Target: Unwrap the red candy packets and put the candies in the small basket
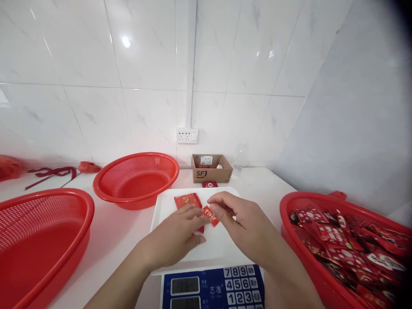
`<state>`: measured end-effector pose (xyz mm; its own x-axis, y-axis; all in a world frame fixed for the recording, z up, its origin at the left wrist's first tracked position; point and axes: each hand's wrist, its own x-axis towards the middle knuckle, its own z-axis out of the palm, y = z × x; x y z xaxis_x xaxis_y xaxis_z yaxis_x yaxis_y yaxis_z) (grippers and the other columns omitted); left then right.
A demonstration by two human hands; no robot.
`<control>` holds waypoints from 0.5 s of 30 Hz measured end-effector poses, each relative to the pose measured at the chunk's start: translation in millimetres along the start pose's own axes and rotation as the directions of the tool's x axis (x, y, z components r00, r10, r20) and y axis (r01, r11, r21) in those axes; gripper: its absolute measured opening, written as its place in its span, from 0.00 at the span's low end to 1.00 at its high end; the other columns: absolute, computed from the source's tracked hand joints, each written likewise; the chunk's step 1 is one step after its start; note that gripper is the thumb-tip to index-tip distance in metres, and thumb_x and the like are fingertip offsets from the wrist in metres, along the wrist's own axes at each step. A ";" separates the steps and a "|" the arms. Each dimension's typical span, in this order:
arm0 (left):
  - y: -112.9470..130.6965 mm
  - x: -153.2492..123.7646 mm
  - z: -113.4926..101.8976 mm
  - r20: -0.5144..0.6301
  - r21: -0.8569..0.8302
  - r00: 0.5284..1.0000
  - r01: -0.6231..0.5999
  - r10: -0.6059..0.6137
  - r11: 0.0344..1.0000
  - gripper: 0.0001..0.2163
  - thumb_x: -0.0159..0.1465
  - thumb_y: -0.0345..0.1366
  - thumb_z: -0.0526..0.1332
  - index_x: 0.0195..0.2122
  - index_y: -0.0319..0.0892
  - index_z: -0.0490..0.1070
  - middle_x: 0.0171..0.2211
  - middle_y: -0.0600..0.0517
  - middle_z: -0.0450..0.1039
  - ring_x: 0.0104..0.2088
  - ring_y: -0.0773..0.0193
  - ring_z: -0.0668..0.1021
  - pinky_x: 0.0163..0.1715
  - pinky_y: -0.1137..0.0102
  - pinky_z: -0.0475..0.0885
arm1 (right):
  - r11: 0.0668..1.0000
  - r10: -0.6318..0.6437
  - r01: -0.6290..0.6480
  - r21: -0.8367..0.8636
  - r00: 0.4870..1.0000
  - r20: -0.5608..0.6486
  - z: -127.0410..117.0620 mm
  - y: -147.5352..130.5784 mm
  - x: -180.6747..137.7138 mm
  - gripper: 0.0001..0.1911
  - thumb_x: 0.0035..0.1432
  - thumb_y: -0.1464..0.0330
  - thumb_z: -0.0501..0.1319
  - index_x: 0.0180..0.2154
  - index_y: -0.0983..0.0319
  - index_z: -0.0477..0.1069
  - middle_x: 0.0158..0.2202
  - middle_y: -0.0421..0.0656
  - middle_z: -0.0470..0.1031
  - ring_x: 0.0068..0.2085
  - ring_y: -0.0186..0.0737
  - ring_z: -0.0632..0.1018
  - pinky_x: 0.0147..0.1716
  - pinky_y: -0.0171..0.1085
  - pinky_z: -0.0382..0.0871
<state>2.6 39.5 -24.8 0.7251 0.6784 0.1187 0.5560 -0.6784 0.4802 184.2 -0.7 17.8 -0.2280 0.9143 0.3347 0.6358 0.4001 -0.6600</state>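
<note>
A small red packet (210, 216) with gold characters is pinched between the thumb and fingertips of my right hand (246, 221), above the white scale tray (219, 251). My left hand (177, 234) comes in from the left and grips a red pouch (186, 200) with gold print. Red material shows between its thumb and fingers, but the hand covers much of the pouch. The small packet lies close against the left fingertips. Below the tray is the blue scale panel (215, 289) with its number keys and displays.
At the right, a red basket (291, 201) holds many red snack packets (334, 236). Two red baskets stand at the left, one near (82, 206) and one farther back (111, 195). Behind the tray are a cardboard box (212, 175), a red packet (210, 184) and a clear plastic container (240, 159).
</note>
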 end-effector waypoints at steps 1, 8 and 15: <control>-0.2 -1.0 0.5 0.054 -0.002 0.998 -0.030 0.030 1.000 0.16 0.65 0.34 0.58 0.54 0.50 0.70 0.57 0.48 0.70 0.61 0.52 0.66 0.59 0.57 0.62 | 1.000 -0.005 0.005 -0.005 1.000 -0.005 -0.5 -1.1 -0.9 0.09 0.68 0.69 0.52 0.37 0.58 0.70 0.30 0.37 0.76 0.31 0.37 0.74 0.31 0.36 0.66; -1.7 -5.0 -0.4 0.049 0.027 0.999 0.012 -0.013 1.000 0.16 0.66 0.35 0.57 0.54 0.45 0.70 0.57 0.45 0.71 0.59 0.49 0.69 0.56 0.55 0.66 | 0.990 0.072 -0.093 -0.108 0.980 -0.183 -19.4 21.4 -35.7 0.10 0.66 0.64 0.52 0.38 0.57 0.71 0.32 0.40 0.78 0.34 0.42 0.78 0.33 0.37 0.70; 4.7 -16.5 -10.6 -0.025 -0.004 1.000 0.006 -0.006 1.000 0.16 0.68 0.38 0.54 0.56 0.49 0.69 0.58 0.47 0.70 0.58 0.49 0.70 0.51 0.56 0.69 | 0.773 0.318 -0.484 -0.411 0.856 -0.409 -79.4 107.9 -92.6 0.13 0.62 0.67 0.53 0.33 0.53 0.77 0.38 0.51 0.82 0.40 0.54 0.82 0.39 0.47 0.69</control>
<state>-11.1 28.1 -15.4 0.7116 0.6891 0.1373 0.5587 -0.6734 0.4841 332.4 -47.2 -31.0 0.3085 0.8840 0.3513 0.9048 -0.1586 -0.3953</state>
